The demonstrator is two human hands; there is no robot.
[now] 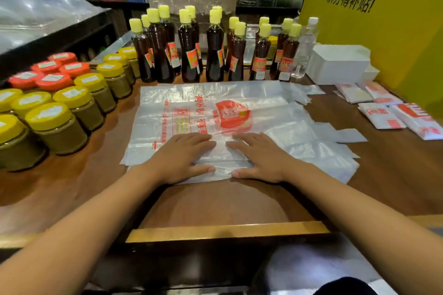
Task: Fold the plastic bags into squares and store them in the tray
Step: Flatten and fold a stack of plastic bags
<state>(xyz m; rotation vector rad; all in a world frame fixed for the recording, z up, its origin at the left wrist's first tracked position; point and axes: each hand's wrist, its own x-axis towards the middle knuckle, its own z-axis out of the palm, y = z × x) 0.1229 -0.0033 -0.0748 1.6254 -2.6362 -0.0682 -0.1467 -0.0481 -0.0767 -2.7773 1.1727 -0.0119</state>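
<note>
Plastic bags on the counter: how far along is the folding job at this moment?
Done: several folded squares lie at the right. In hand: left hand and right hand press flat on the top printed bag, unfolded. Left: the spread stack under it, plus storing; white tray contents unclear.

Both forearms and each hand [182, 158] are bare, without sleeves.
</note>
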